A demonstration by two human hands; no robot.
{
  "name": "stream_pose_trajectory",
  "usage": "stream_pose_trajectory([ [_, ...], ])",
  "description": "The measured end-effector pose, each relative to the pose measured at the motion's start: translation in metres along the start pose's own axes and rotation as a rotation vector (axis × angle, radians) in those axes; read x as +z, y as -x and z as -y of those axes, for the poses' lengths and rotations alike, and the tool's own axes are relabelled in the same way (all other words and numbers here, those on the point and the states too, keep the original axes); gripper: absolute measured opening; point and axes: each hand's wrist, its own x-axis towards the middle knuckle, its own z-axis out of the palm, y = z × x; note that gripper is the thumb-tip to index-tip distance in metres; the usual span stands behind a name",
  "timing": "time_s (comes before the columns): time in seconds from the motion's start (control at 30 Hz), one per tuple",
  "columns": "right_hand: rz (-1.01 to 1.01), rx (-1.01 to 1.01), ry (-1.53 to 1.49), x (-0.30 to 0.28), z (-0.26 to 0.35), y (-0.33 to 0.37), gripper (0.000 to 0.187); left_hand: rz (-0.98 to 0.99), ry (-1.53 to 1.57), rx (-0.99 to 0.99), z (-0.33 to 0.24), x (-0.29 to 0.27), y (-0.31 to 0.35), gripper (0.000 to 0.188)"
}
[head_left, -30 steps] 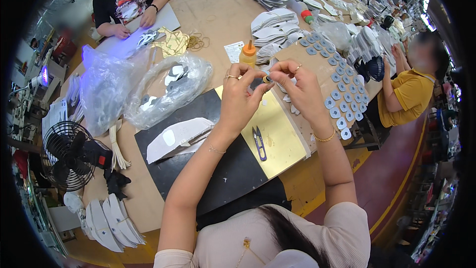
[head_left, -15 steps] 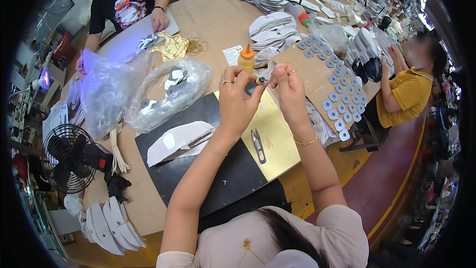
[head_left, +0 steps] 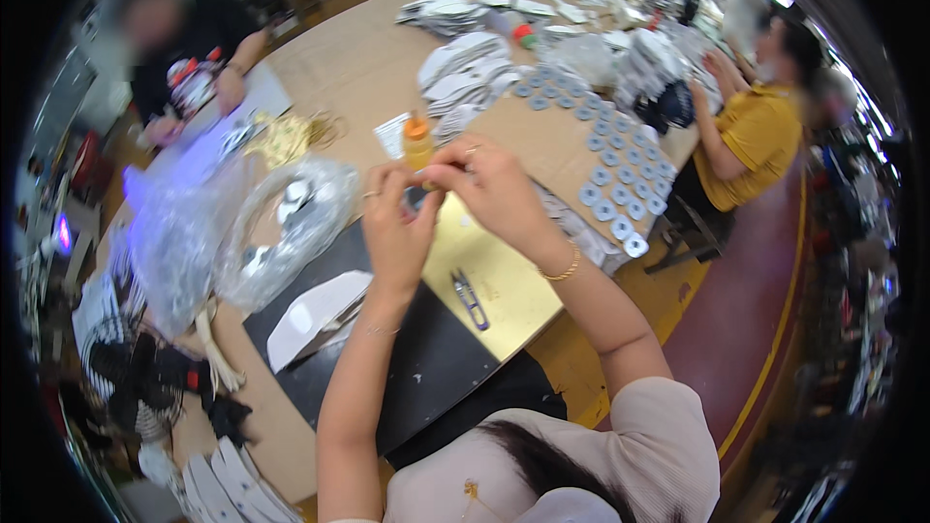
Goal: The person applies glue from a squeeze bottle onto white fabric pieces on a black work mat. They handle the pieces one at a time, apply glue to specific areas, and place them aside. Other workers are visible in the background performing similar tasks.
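Observation:
In front of me my left hand [head_left: 395,223] is closed on a small dark cylindrical thing, mostly hidden by the fingers. My right hand [head_left: 489,189] pinches at its upper end, and the fingers of both hands meet. What the right fingertips hold cannot be made out. Just beyond them stands a squeeze bottle [head_left: 418,143] with an orange cap. Beneath the hands lie a yellow sheet [head_left: 513,281] and a black mat [head_left: 436,368]. Purple-handled thread snips [head_left: 471,300] rest on the sheet. White cut pieces [head_left: 312,318] lie on the mat beside my left forearm.
To the right, a brown board [head_left: 567,145] bears rows of grey-blue pieces. Stacks of white pieces [head_left: 467,68] stand behind it. Clear plastic bags [head_left: 189,247] and a black fan [head_left: 121,358] are at left. Co-workers sit at far left [head_left: 199,53] and right [head_left: 760,140].
My hands have come together; the right has crossed left to the small dark thing in the left hand. The whole view has shifted, so the table's things appear further left.

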Motion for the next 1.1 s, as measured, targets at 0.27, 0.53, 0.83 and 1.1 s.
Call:
stream_pose_trajectory([
  [0.27,0.05,-0.375,0.402,-0.008,-0.009,0.001,0.017,0.131,0.045,-0.012,-0.008,-0.001,0.003,0.019],
  [0.53,-0.073,-0.141,-0.056,0.023,-0.02,0.005,0.018,0.191,0.134,-0.078,0.003,-0.007,0.004,0.018],
  [0.83,-0.058,-0.183,-0.264,0.016,0.009,0.009,0.024,0.191,0.148,-0.16,0.02,-0.015,0.004,0.023],
  [1.1,-0.054,-0.166,-0.235,-0.016,0.022,0.026,0.033,0.049,0.1,-0.04,0.016,-0.01,-0.009,0.015],
])
